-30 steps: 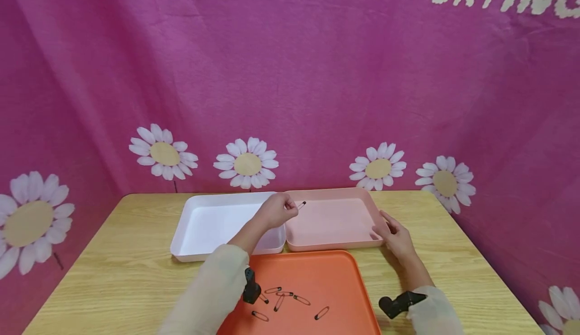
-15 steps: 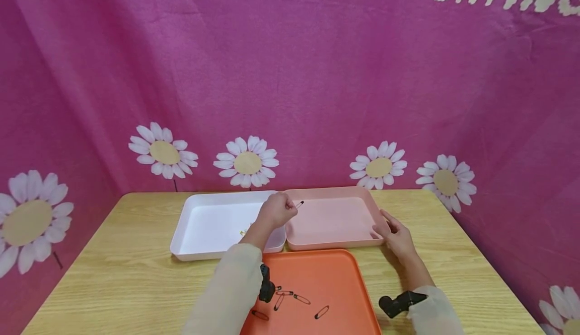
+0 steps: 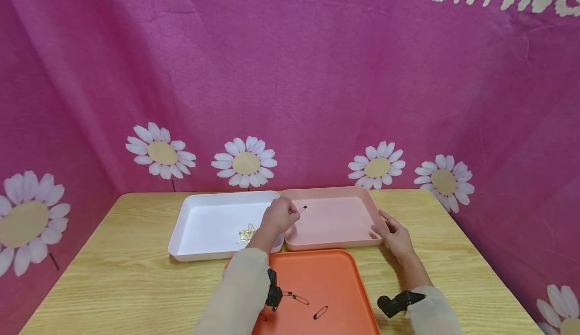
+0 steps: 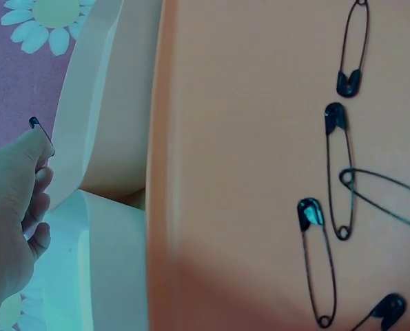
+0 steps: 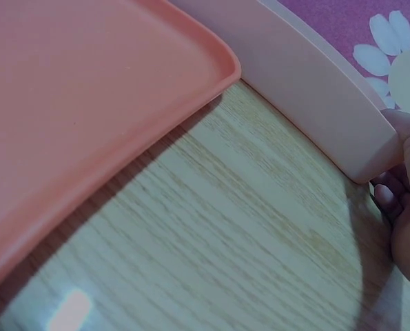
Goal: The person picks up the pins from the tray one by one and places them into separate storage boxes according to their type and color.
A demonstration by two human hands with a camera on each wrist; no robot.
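Observation:
Between thumb and fingertips my left hand pinches a black safety pin, its dark head pointing away over the left side of the pink tray. In the left wrist view the pin sticks out past the thumb. My right hand holds the pink tray's right side near its front corner, thumb at the rim and fingers outside. In the right wrist view that hand is at the tray's corner. Several more black safety pins lie on the orange tray, some hidden under my left forearm.
Left of the pink tray stands a white tray, with several gold-coloured safety pins in its front right part. The orange tray lies in front of both on the wooden table. A pink flowered cloth hangs behind the table.
My left hand shifts slightly forward to the right and down, the black safety pin still pinched. Its forearm swings right, uncovering the gold-coloured pins. The right hand stays at the pink tray.

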